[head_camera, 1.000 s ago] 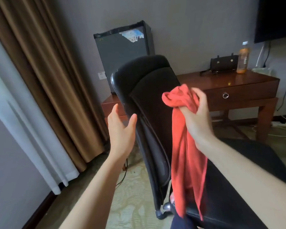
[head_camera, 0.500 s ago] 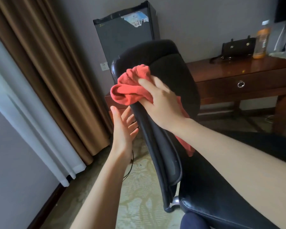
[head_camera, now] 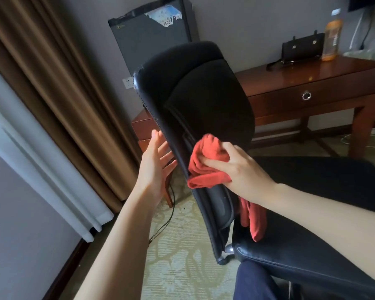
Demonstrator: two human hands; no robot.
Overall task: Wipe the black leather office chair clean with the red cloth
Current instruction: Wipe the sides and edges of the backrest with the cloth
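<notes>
The black leather office chair (head_camera: 204, 92) stands in front of me, its tall backrest turned edge-on and its seat (head_camera: 325, 239) spreading to the lower right. My right hand (head_camera: 240, 172) is closed on the bunched red cloth (head_camera: 208, 163) and presses it against the front of the backrest, low on its left edge. A loose end of the cloth hangs below my wrist onto the seat. My left hand (head_camera: 154, 167) is flat with fingers spread, resting against the back side of the backrest's edge, and holds nothing.
A brown curtain (head_camera: 59, 87) and white sheer hang at the left. Behind the chair stands a dark mini fridge (head_camera: 152, 37). A wooden desk (head_camera: 312, 83) at the right carries a black bag (head_camera: 302, 47) and an orange drink bottle (head_camera: 332, 35). A cable runs over the patterned carpet.
My right hand has carried the red cloth from mid-air onto the top of the backrest and then down its left edge. My left hand has moved in against the backrest's rear.
</notes>
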